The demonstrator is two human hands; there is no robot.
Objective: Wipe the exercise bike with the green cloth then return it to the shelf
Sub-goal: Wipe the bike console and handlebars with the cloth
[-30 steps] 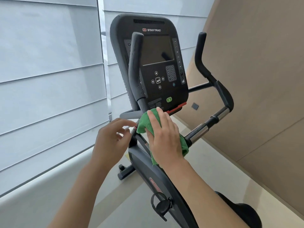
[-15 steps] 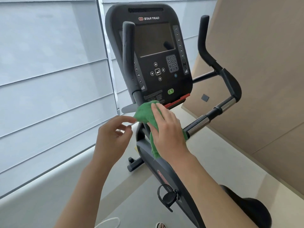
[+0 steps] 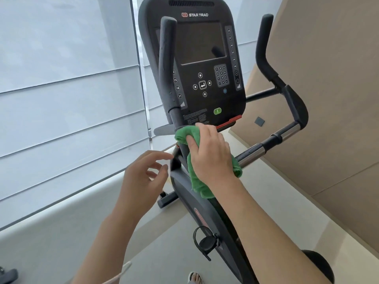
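Lettering on the black exercise bike (image 3: pixel 213 218) reads "STAR TRAC" in white beside a small red logo, printed above the dark screen of its upright black console (image 3: pixel 192 64). Under the screen sit a number keypad, a ring of round buttons around an arrow key, a green oval button and a block of fine print too small to read; numbers 15, 18 and 21 run down the left edge. The right hand (image 3: pixel 209 154) presses the crumpled green cloth (image 3: pixel 196 181) against the bike's frame just below the console, its fingers curled round the fabric, the loose end hanging down. The left hand (image 3: pixel 141 177) hovers beside the frame, fingers loosely spread and holding nothing. White blinds (image 3: pixel 61 95) cover the window at left.
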